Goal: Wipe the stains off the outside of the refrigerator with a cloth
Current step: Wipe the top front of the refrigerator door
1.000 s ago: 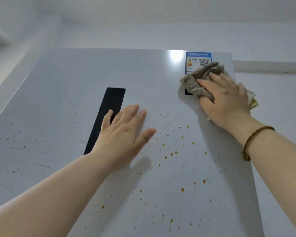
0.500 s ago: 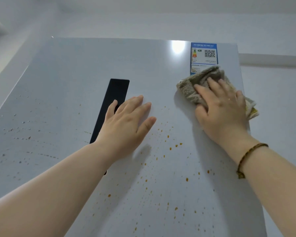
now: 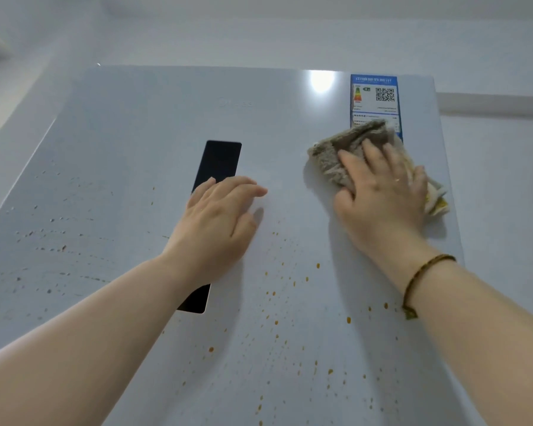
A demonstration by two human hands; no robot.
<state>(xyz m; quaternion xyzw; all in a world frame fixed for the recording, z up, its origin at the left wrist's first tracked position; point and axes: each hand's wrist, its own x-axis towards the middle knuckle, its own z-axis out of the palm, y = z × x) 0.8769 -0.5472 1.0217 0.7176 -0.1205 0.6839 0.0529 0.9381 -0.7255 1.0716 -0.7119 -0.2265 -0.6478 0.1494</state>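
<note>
1. The right hand, fingers flat and slightly spread, presses the cloth on the refrigerator door, at the label's lower edge.
2. The left hand lies flat, its fingers now drawn together, where earlier they were spread.
3. Orange stains remain below.

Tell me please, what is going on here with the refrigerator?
A person is cleaning the refrigerator door. The right hand presses a grey cloth flat on the door, overlapping the lower edge of the blue energy label. The left hand rests flat on the door, partly over the black panel. Many orange-brown stains lower on the door are not yet wiped.
</note>
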